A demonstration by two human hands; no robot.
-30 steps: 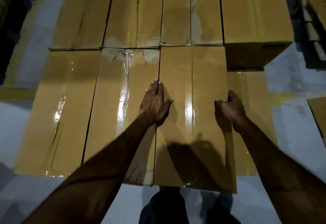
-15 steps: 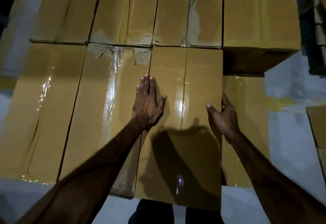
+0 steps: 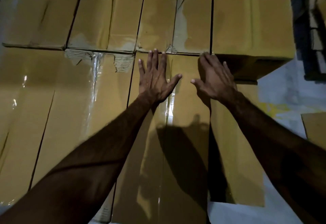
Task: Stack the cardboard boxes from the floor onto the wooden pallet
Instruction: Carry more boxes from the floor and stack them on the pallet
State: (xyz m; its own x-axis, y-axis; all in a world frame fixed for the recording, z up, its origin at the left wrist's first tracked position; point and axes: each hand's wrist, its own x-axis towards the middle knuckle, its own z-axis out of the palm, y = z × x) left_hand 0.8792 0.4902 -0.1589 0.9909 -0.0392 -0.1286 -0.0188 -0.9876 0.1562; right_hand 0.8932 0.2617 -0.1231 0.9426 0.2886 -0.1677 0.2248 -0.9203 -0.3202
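The stack of cardboard boxes (image 3: pixel 109 86) fills most of the view, laid in two rows with their long sides touching; the wooden pallet itself is hidden beneath them. The far row (image 3: pixel 141 11) is complete across the top edge of the stack, with a box at its right corner (image 3: pixel 250 15) whose dark front face shows. In the near row, the box under the hands (image 3: pixel 169 153) lies level with its left neighbours, its far end butted against the far row. To its right a lower box (image 3: pixel 236 153) sits a layer down, so the near right corner of the top layer is not yet filled. By this showing, the stacking is well on: one layer nearly finished, with at least that corner place left. One more piece of cardboard (image 3: pixel 314 126) lies on the pale floor (image 3: pixel 282 100) at the right edge, perhaps another box awaiting its turn.

The boxes are plain brown, long and narrow, sealed lengthwise with glossy clear tape that catches the light. One near-row box has torn patches (image 3: pixel 123 62) at its far end, baring the corrugation.

The left hand (image 3: pixel 157 79) lies flat on the box, fingers spread and straight, fingertips at the far seam. The right hand (image 3: pixel 215 79) rests likewise open near the box's far right corner, holding nothing.
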